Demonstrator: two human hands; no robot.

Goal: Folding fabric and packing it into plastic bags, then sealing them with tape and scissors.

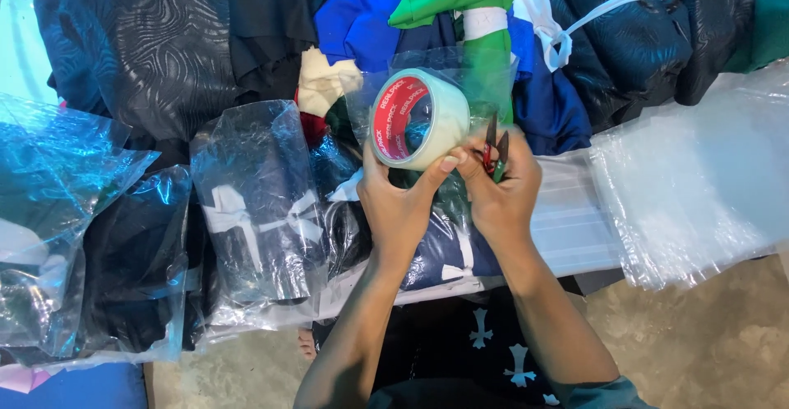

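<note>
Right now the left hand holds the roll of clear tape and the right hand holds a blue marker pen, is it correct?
Not quite. The left hand does hold the roll of clear tape, but the right hand holds small thread snips, not a pen, as the head view shows.

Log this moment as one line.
left hand: holds tape roll | right hand: holds small snips | beneath: bagged dark garment

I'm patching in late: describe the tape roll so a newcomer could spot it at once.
Start at the heap of dark and blue clothes across the top, then drop to the two hands at its lower middle edge. The left hand holds up the tape roll: a thick ring of clear tape with a red inner core, the only round, hard thing among soft fabric and plastic bags.
</note>
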